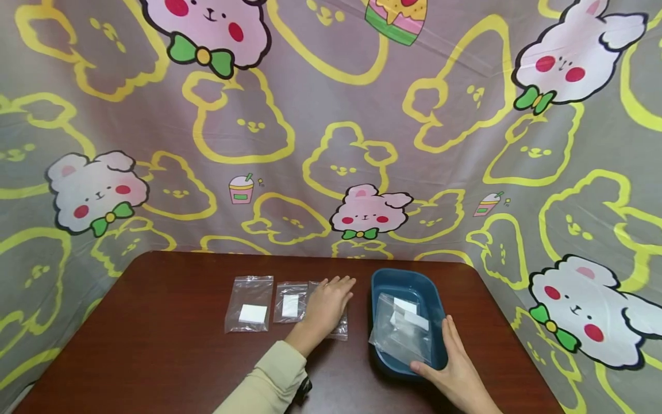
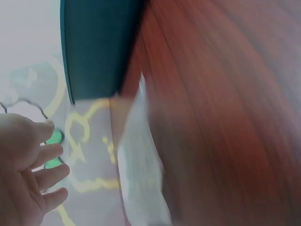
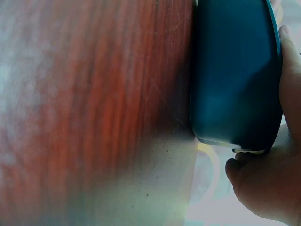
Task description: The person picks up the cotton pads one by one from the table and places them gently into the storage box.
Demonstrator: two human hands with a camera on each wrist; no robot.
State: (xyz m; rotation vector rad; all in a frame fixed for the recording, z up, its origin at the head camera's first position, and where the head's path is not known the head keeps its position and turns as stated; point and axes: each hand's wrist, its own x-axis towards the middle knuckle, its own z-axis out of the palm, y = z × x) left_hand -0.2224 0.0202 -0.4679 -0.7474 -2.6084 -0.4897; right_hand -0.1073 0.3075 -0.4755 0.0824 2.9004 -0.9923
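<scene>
Clear plastic zip bags, three on the table point(image 1: 170, 345): left bag point(image 1: 248, 293) and middle bag point(image 1: 291, 306) at nine o'clock from the left hand point(image 1: 327, 307), one white slip visible in each; third bag point(image 1: 338, 329) beneath that hand, largely covered, contact not determinable. Left fingers extended, nothing grasped.
Tub, one, blue, rounded oblong, at three o'clock from that hand; overlapping bags point(image 1: 403, 336) inside, exact count unclear.
Right hand point(image 1: 457, 368), one, at the tub's five o'clock, straight fingers and thumb spread against its corner.
Table: glossy reddish-brown, wood-grained. Backdrop point(image 1: 310, 98) at twelve: creased printed fabric.
</scene>
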